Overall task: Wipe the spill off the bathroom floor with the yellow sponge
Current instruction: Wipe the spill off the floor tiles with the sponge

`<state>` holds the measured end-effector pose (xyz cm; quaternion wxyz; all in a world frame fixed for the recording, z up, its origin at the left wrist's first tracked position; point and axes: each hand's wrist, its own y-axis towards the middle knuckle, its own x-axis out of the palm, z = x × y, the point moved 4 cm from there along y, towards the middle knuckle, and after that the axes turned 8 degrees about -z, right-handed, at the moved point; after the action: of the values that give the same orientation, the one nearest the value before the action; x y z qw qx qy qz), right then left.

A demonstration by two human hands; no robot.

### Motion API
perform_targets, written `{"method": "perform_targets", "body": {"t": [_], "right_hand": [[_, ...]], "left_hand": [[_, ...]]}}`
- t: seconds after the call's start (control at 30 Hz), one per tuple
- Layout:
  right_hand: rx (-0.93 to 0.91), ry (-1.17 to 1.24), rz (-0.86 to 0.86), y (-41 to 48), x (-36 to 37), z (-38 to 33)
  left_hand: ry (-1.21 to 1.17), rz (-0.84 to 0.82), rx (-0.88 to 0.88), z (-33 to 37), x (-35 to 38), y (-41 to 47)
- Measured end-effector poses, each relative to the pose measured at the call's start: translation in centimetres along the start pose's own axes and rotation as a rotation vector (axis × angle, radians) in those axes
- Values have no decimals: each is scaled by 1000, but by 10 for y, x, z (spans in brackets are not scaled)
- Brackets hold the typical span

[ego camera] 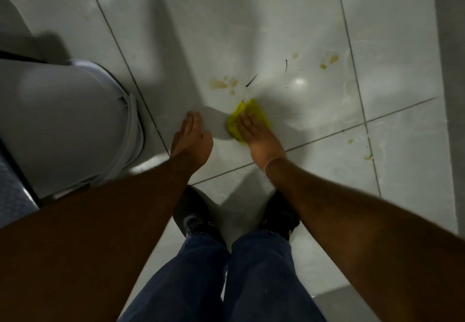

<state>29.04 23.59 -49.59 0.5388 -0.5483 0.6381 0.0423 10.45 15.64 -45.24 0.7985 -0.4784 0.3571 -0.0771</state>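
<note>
The yellow sponge (247, 114) lies flat on the white tiled floor (251, 32), pressed under the fingers of my right hand (256, 138). Brownish spill blotches (222, 84) sit just beyond the sponge, with more blotches (329, 61) further right and small spots (368, 157) near the right tile joint. Two thin dark strands (251, 80) lie among the spots. My left hand (192, 138) rests flat on the floor to the left of the sponge, fingers together and holding nothing.
A white toilet with closed lid (68, 120) stands close on the left. My feet in dark shoes (193, 216) and blue trouser legs (226, 276) are below the hands. A grey wall or ledge (450, 70) runs along the right edge.
</note>
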Motion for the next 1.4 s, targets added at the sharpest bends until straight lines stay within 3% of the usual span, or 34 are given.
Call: {"method": "perform_targets", "body": {"t": [0.1,0.23,0.37,0.43,0.57,0.63,0.7,0.8,0.87,0.97,1.1,1.2,1.3,1.4], "right_hand": [[-9,-67,-31,-27,0,31],[288,-35,95,-20,-33,109],[450,104,192,13,-62,101],[364,114,178,25,-51,70],[-35,29,34,0,4,11],[-50,-17,-12,-21,10,25],[96,-22,95,-34,-1,58],[483,75,187,-33,-34,111],[575,112,211,-19,-52,116],[515,146,210,3,-49,84],[76,-13,72,3,-4,3],[-37,-42,-23,-16,1,-6],[-17,-84,0,-7,-18,26],[186,-14,157,37,-64,71]], "left_hand": [[16,-32,-8,4,4,1],[10,-30,20,0,5,1],[52,-3,18,-2,8,2],[42,20,-2,-2,6,3],[7,57,-33,1,3,3],[-20,42,-44,4,7,3],[-37,25,-46,7,10,4],[-22,22,-8,6,13,3],[5,7,2,2,15,5],[53,-15,0,-4,15,8],[18,26,-7,-5,1,10],[45,63,-21,-4,-6,11],[74,63,-22,-8,-7,13],[110,45,-23,-15,-4,14]]}}
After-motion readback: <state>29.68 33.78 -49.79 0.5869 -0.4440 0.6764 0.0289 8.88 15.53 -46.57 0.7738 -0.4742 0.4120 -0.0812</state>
